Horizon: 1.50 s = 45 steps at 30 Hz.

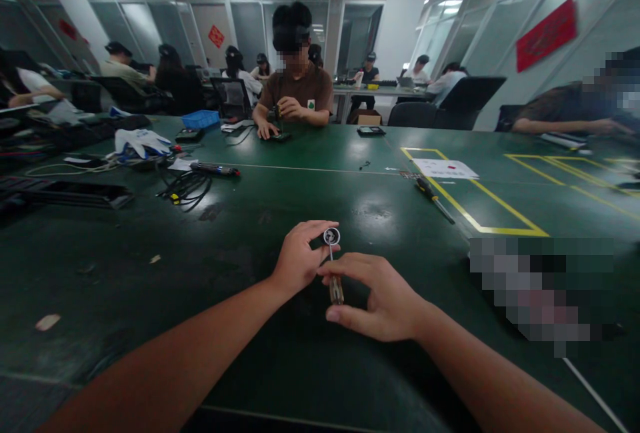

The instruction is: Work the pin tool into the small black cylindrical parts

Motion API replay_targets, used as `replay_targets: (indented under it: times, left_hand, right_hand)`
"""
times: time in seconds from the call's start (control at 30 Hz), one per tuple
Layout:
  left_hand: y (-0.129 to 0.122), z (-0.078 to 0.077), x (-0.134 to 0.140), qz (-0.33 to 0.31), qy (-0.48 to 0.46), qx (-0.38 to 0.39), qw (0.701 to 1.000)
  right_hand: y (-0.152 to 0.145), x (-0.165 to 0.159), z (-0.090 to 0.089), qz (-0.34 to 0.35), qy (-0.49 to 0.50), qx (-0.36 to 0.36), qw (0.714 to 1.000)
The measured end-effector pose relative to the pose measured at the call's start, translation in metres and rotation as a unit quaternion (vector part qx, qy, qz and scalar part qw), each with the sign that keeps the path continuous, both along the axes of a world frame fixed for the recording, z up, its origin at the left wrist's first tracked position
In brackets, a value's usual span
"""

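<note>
Just above the green table (240, 246), my left hand (299, 256) is closed around a small round piece with a white rim and a dark hollow (331, 236). Its inner details are too small to make out. My right hand (383, 293) holds a screwdriver (337, 290) with a translucent brownish handle, gripped between fingers and thumb. The metal shaft points away from me, and its tip is at the round piece's opening. I cannot tell whether the tip touches anything inside.
A yellow-and-black screwdriver (435, 200) lies right of centre, near a white paper (445, 168) and yellow tape outlines. Black cables (187, 188), a pen-like tool (215, 168) and white gloves (143, 143) lie to the left. A person (295, 86) works across the table. A blurred object (530, 293) sits at right.
</note>
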<state>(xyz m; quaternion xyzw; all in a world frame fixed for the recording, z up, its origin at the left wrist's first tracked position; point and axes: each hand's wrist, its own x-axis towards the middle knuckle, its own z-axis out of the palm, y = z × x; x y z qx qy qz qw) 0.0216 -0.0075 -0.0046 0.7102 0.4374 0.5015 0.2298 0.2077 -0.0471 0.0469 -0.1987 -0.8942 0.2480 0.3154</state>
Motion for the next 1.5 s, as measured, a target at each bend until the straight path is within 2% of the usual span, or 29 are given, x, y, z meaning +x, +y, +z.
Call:
replay_targets:
  times: [0.2, 0.57, 0.77, 1.1, 1.33, 1.5]
  left_hand:
    - [0.001, -0.004, -0.001, -0.006, -0.019, -0.001, 1.0]
    - [-0.002, -0.001, 0.0, -0.003, -0.011, -0.001, 1.0]
    - [0.002, -0.003, 0.0, 0.009, -0.022, -0.006, 1.0]
    - [0.006, -0.005, 0.001, 0.024, -0.014, 0.0, 1.0]
    - [0.004, -0.003, 0.001, 0.018, -0.002, 0.004, 1.0]
    - [0.003, -0.003, 0.001, 0.027, 0.004, 0.013, 1.0]
  right_hand:
    - [0.001, 0.001, 0.0, -0.014, 0.007, -0.003, 1.0]
    - [0.002, 0.003, -0.004, -0.019, 0.031, -0.007, 0.999]
    - [0.0, 0.002, -0.001, 0.006, 0.017, -0.097, 0.995]
    - [-0.002, -0.007, -0.005, 0.019, -0.067, -0.161, 0.985]
    - [-0.002, -0.006, -0.004, -0.019, -0.122, -0.063, 0.99]
    - [-0.002, -0.005, 0.0, 0.012, -0.074, -0.087, 0.993]
